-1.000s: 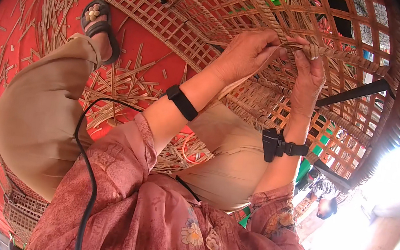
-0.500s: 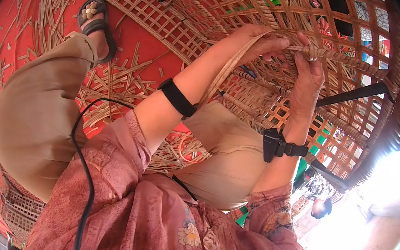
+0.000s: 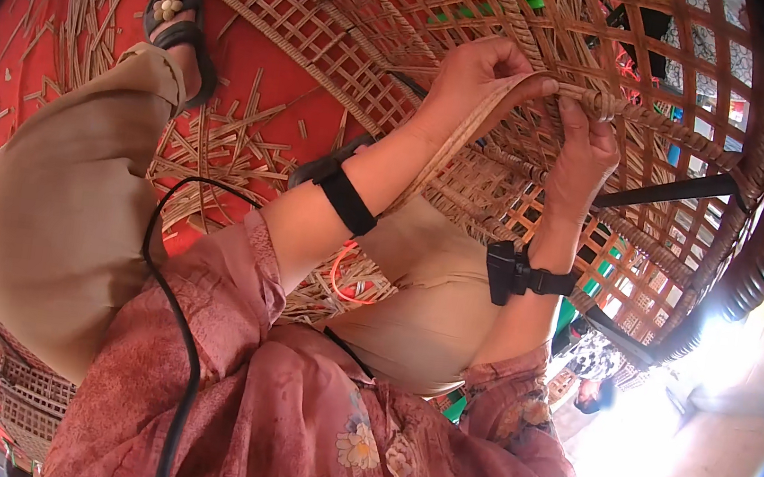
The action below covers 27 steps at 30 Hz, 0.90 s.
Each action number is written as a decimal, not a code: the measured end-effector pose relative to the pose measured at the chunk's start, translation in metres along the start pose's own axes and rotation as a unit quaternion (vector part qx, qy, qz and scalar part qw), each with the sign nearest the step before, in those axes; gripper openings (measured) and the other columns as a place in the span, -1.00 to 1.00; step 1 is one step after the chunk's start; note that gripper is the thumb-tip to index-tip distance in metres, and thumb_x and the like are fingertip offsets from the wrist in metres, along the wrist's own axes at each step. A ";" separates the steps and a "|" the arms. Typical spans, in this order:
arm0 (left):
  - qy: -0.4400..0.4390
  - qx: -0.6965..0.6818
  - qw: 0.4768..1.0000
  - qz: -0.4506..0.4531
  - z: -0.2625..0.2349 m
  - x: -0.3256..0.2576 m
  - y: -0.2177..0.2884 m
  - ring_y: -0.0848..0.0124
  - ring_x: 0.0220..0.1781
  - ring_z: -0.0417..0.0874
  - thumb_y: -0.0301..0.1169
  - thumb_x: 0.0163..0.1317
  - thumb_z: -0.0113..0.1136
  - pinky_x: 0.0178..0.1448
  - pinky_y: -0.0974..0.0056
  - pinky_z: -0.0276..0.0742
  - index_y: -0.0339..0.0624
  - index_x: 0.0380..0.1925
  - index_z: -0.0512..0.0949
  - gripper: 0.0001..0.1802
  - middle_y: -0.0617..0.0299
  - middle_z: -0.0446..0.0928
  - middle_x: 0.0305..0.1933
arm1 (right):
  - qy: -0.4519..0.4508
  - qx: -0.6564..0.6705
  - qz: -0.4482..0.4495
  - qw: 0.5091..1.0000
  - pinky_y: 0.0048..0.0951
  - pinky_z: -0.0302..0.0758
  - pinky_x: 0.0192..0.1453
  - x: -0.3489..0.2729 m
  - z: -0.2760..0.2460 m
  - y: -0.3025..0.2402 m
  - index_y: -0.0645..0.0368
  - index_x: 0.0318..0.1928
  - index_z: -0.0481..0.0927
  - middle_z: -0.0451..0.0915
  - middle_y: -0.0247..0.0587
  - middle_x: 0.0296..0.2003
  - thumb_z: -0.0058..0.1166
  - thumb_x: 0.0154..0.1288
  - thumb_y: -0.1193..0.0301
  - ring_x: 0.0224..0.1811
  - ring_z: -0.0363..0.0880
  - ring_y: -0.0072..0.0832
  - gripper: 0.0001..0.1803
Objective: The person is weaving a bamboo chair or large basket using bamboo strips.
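My left hand (image 3: 477,83) is closed, its thumb and fingers pinching a long pale cane strip (image 3: 456,138). The strip arches over the hand and trails down along my left forearm. My right hand (image 3: 585,163) is closed from below on the bar (image 3: 668,126), a rod wound with cane. Its thumb and fingertips press near a coil of strip at the bar's left end, right beside my left thumb. The bar belongs to a large woven cane frame (image 3: 715,165) with open lattice sides. Some fingers of both hands are hidden.
Loose cane offcuts (image 3: 211,151) litter the red floor (image 3: 270,63). A dark strut (image 3: 669,190) crosses the frame below the bar. A black cable (image 3: 171,284) runs over my left side. Another person (image 3: 595,370) is at the lower right. A woven basket (image 3: 34,396) stands lower left.
My left hand has shifted slightly up and its fingers curl more tightly by the strip. My right hand has moved slightly down, its fingertips now below the bar's coil.
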<state>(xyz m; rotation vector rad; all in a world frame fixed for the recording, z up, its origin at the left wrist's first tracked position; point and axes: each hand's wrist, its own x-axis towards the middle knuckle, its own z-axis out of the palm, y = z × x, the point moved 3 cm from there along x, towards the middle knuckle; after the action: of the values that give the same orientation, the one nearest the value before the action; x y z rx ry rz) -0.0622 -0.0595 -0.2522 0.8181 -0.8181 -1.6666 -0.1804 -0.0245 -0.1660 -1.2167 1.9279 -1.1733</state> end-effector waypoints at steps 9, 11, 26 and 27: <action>0.028 -0.009 0.995 0.095 0.014 -0.004 -0.008 0.64 -0.42 0.45 -0.42 0.09 0.37 -0.36 0.47 0.42 -0.28 -0.48 0.58 -0.83 0.37 0.46 -0.47 | 0.173 -0.109 -0.100 0.974 -0.61 0.30 -0.48 -0.002 0.011 0.006 0.35 -0.42 0.62 0.56 -0.39 -0.61 0.14 0.11 0.50 -0.57 0.34 -0.74 -0.87; 0.029 0.033 0.992 0.116 0.016 -0.007 -0.001 0.62 -0.42 0.46 -0.42 0.08 0.37 -0.35 0.44 0.44 -0.29 -0.47 0.59 -0.83 0.35 0.46 -0.47 | 0.186 -0.161 -0.103 0.964 -0.59 0.28 -0.51 -0.002 0.012 -0.002 0.33 -0.47 0.62 0.54 -0.37 -0.64 0.14 0.08 0.51 -0.59 0.31 -0.74 -0.89; 0.046 -0.050 0.998 -0.010 0.018 -0.024 -0.021 0.50 -0.36 0.56 -0.44 0.08 0.31 -0.27 0.38 0.45 -0.26 -0.35 0.57 -0.83 0.20 0.56 -0.41 | 0.095 -0.064 -0.069 0.991 -0.51 0.37 -0.31 -0.004 -0.002 0.005 0.37 -0.33 0.62 0.60 -0.34 -0.45 0.15 0.11 0.52 -0.45 0.41 -0.65 -0.86; 0.044 -0.067 0.997 -0.009 0.015 -0.027 -0.033 0.54 -0.35 0.53 -0.45 0.12 0.30 -0.26 0.41 0.46 -0.26 -0.33 0.57 -0.84 0.25 0.54 -0.39 | 0.085 -0.039 -0.072 0.993 -0.51 0.37 -0.30 -0.003 -0.003 0.008 0.36 -0.32 0.62 0.60 -0.35 -0.43 0.14 0.12 0.53 -0.45 0.41 -0.65 -0.86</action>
<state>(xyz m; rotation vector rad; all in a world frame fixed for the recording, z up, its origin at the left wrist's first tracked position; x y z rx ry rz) -0.0860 -0.0250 -0.2684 0.8019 -0.6311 -1.6705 -0.1844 -0.0195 -0.1717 -1.3542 2.0563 -1.3229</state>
